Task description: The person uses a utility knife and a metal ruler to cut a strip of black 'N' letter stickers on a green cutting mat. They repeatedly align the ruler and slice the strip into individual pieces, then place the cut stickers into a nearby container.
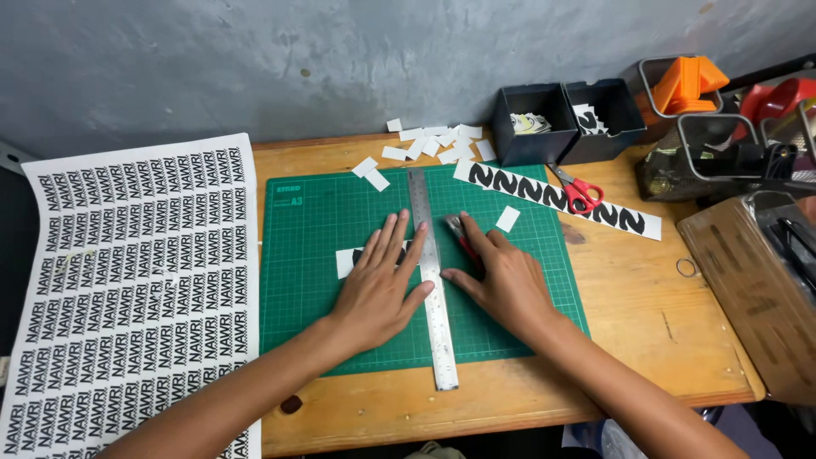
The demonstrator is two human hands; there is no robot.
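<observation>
Ruler (431,280), long and steel, lying lengthwise down the green cutting mat (314,221), pinned by the left hand (380,285) with fingers spread flat and thumb against the metal edge. Under those fingers, a white paper strip (346,261) with black print, mostly hidden beneath the palm. Just across the ruler, the right hand (503,285), fingers pressed together around a small red-handled cutter (459,236), blade end up against the ruler's far edge; exact grip hard to tell. Beyond the fingertips, a scatter of small white cut pieces (433,143) near the mat's top edge, and one more loose piece (507,218) just past the right hand. Further off to the right, a longer strip (557,197) with bold black shapes, uncut, with red-handled scissors (580,194) lying across it, and two black bins (565,119) holding more slips. Well out past the left forearm, a big printed sheet (127,289), seemingly whole. Judging by this: a fair pile already cut, one strip under the ruler, much stock left.
</observation>
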